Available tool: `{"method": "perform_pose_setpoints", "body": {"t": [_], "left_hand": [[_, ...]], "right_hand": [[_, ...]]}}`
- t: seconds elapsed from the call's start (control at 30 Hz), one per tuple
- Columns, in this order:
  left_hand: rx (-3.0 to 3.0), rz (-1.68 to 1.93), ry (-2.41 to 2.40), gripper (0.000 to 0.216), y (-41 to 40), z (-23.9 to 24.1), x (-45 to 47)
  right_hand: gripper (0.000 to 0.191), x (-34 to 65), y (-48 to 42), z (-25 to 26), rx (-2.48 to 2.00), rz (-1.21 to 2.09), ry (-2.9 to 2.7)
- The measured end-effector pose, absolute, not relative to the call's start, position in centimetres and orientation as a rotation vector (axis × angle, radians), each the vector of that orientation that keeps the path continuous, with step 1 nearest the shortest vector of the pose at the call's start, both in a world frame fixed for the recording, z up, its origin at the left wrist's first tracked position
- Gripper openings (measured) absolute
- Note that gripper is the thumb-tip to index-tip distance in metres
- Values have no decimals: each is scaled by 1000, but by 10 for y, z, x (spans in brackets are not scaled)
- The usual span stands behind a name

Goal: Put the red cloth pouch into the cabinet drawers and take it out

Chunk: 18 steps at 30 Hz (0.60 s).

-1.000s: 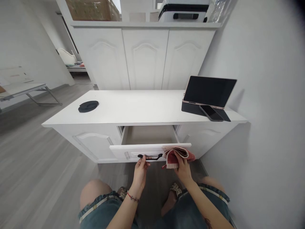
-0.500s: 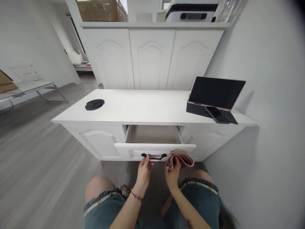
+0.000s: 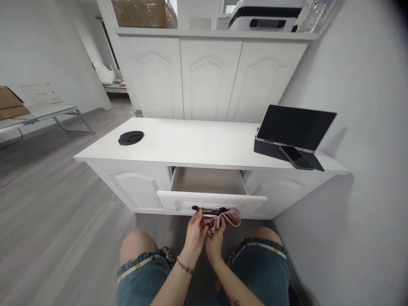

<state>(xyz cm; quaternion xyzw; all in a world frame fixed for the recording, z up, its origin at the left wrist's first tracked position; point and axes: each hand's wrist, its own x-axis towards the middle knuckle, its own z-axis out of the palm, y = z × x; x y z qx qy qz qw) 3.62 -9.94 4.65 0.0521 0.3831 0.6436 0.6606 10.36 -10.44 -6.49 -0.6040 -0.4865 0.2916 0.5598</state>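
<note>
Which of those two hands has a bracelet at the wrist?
The left hand, the one at the black handle: a bracelet circles its wrist. The right hand, holding the pinkish cloth, has a bare wrist.

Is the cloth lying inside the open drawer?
No, the cloth is in the right hand, in front of the drawer.

White drawer with a moulded panel front [image 3: 212, 195] stands partly pulled out. Black curved bar handle [image 3: 219, 211] runs horizontally across its front. Pinkish-red fabric cloth [image 3: 234, 217], folded and bunched, is at handle's right end.
</note>
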Motion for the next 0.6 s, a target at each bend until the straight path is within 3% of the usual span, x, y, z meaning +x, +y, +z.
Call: {"method": "perform_pose_setpoints", "body": {"t": [0.3,0.6], "left_hand": [[157,1525,1017,32,-145,40,5],[21,1753,1417,25,-180,-11,-16]], "right_hand": [[43,72,-107,-73,-1341,750,-1403],[43,19,-89,-32,-1068,357,-1915]]}}
